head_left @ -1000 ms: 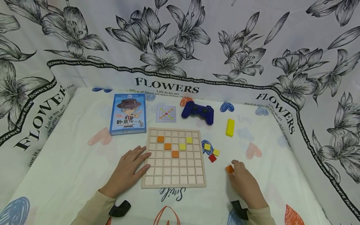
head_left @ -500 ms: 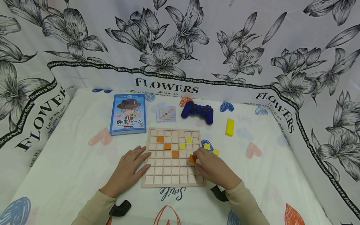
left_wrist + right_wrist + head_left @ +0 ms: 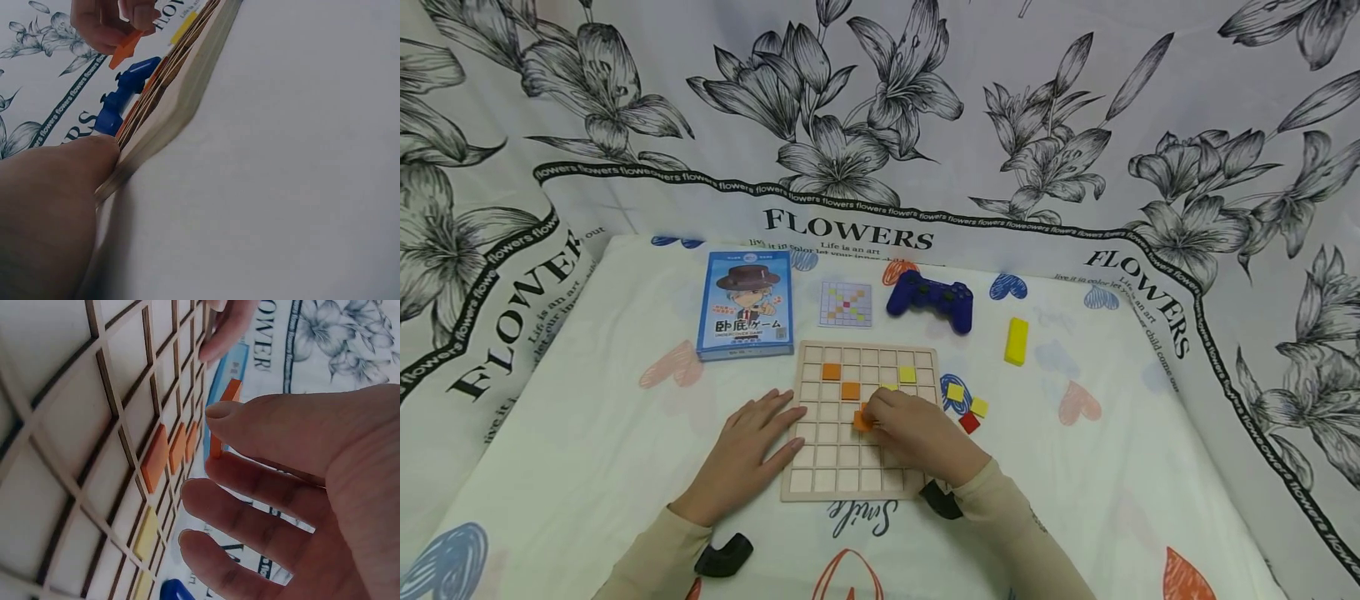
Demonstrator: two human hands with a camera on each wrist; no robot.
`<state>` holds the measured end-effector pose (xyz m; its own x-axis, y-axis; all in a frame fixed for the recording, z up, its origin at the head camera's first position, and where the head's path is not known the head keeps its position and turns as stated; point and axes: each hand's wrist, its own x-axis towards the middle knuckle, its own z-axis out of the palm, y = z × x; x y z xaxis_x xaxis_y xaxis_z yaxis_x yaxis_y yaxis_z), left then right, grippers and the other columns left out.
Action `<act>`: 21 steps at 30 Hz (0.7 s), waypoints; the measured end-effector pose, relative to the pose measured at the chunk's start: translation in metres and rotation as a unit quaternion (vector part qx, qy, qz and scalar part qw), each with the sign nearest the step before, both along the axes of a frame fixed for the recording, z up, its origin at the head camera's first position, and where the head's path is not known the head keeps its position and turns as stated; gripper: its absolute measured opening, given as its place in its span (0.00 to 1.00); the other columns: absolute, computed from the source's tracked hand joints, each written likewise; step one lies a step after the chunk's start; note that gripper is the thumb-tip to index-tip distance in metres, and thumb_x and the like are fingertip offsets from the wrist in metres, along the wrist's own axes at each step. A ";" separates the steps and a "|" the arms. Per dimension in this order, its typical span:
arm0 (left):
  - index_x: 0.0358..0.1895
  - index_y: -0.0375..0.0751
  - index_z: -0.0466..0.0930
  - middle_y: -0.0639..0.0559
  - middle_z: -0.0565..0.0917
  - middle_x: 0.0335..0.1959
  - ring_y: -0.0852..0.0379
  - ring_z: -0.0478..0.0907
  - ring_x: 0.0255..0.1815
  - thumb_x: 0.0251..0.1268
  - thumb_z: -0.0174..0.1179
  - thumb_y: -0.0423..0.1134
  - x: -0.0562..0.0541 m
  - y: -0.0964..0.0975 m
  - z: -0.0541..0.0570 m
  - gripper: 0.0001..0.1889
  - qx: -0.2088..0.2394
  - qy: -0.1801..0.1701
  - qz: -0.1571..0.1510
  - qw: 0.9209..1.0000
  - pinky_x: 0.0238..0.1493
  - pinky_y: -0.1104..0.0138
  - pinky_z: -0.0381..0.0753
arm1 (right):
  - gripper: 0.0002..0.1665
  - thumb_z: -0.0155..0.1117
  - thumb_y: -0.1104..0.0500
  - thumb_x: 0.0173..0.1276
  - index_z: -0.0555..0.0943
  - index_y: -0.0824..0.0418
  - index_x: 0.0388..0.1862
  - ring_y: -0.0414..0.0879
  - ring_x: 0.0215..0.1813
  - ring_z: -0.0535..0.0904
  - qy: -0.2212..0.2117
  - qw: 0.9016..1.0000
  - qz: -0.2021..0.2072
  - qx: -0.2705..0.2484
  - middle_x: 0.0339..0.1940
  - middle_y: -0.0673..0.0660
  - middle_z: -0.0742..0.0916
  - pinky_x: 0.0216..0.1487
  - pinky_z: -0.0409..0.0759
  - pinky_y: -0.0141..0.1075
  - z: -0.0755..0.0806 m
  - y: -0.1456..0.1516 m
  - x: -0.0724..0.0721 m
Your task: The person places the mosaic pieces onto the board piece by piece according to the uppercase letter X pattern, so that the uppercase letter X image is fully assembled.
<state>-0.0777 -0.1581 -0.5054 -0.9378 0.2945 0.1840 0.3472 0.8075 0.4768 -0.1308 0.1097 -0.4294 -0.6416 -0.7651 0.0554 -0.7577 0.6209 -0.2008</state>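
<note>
The right hand (image 3: 917,429) pinches an orange tile (image 3: 860,422) between thumb and forefinger above the wooden grid board (image 3: 826,480). The left hand (image 3: 741,454), fingers spread, rests on the board's left edge. Right of it lie two yellow tiles (image 3: 955,392) and a red tile (image 3: 970,423).

Heart-print cloth (image 3: 1138,492), white, spread flat. Floral hanging (image 3: 985,50), black lilies on white — behind heart-print cloth and along both sides. Lettered black band (image 3: 898,208) — beyond heart-print cloth's far edge.
</note>
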 end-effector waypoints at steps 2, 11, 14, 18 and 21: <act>0.65 0.54 0.72 0.50 0.66 0.71 0.47 0.55 0.75 0.68 0.54 0.58 0.000 0.000 0.000 0.26 0.000 0.001 0.000 1.000 0.74 0.48 0.50 | 0.11 0.65 0.54 0.67 0.78 0.53 0.46 0.38 0.37 0.76 -0.003 1.000 0.002 0.003 0.41 0.46 0.82 0.43 0.80 0.24 -0.002 -0.003 -0.001; 0.65 0.53 0.72 0.50 0.66 0.71 0.47 0.55 0.75 0.67 0.55 0.56 -0.001 0.000 0.000 0.25 0.004 0.006 -0.003 1.000 0.74 0.48 0.51 | 0.09 0.62 0.55 0.69 0.79 0.53 0.47 0.37 0.39 0.79 -0.001 1.000 0.019 0.025 0.41 0.45 0.83 0.45 0.80 0.26 -0.010 -0.012 0.000; 0.65 0.53 0.72 0.50 0.66 0.71 0.47 0.55 0.75 0.67 0.55 0.56 -0.001 0.000 0.000 0.25 0.003 0.006 -0.002 1.000 0.74 0.48 0.51 | 0.09 0.62 0.54 0.69 0.79 0.52 0.46 0.36 0.39 0.78 0.003 0.999 0.017 0.030 0.41 0.45 0.82 0.45 0.80 0.26 -0.012 -0.015 0.000; 0.65 0.53 0.72 0.50 0.66 0.71 0.47 0.56 0.75 0.68 0.54 0.56 0.000 -0.001 0.000 0.25 0.006 0.010 -0.003 1.000 0.74 0.49 0.51 | 0.10 0.61 0.53 0.70 0.79 0.52 0.47 0.36 0.39 0.78 0.012 0.999 0.019 0.046 0.41 0.45 0.82 0.45 0.80 0.26 -0.012 -0.018 0.001; 0.65 0.53 0.72 0.50 0.66 0.71 0.47 0.56 0.75 0.68 0.54 0.56 0.000 -0.002 0.000 0.25 0.008 0.012 -0.005 1.000 0.74 0.49 0.51 | 0.11 0.61 0.52 0.70 0.80 0.52 0.48 0.37 0.39 0.78 0.018 0.998 0.021 0.058 0.41 0.45 0.83 0.45 0.80 0.26 -0.012 -0.020 0.001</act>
<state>-0.0779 -0.1597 -0.5057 -0.9302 0.3006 0.2107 0.3664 0.7961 0.4816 -0.1299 0.0897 -0.4418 -0.6074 -0.7943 -0.0129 -0.7894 0.6053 -0.1021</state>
